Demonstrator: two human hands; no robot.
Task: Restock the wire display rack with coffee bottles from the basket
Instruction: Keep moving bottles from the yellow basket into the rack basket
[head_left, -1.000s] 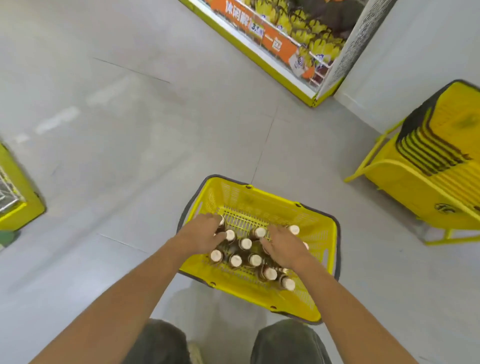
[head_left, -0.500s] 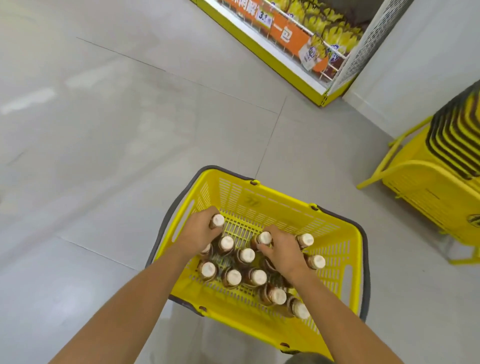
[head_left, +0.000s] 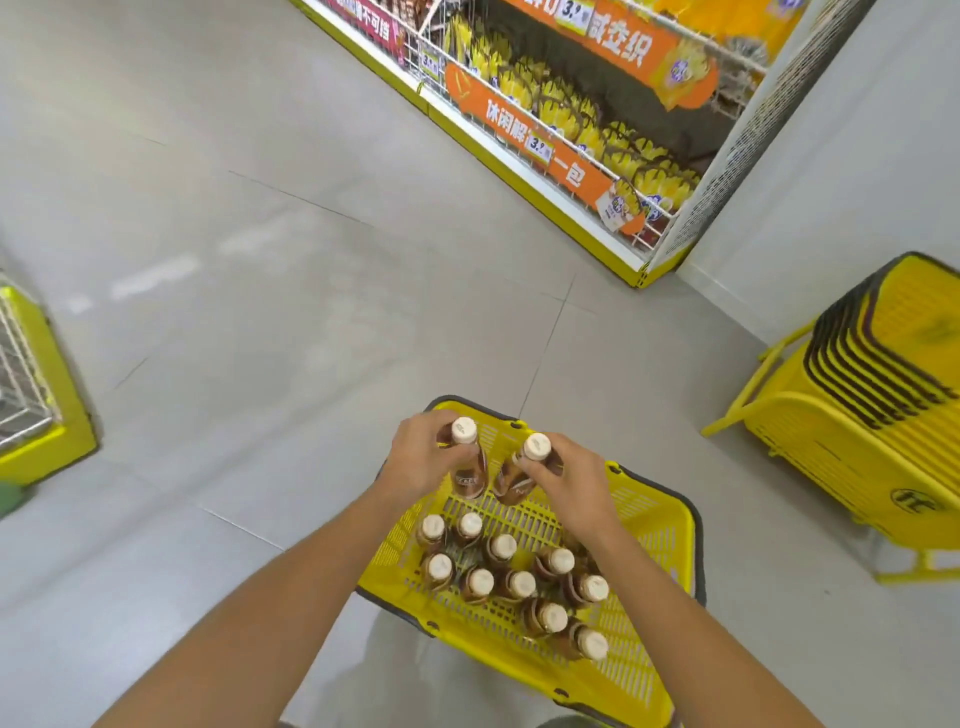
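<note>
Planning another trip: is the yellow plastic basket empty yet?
Not empty: about ten white-capped brown coffee bottles stand inside the yellow plastic basket.

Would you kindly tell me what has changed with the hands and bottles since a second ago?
The left hand gripped one coffee bottle and the right hand another bottle, lifting both above the basket. The remaining bottles stay standing inside.
</note>
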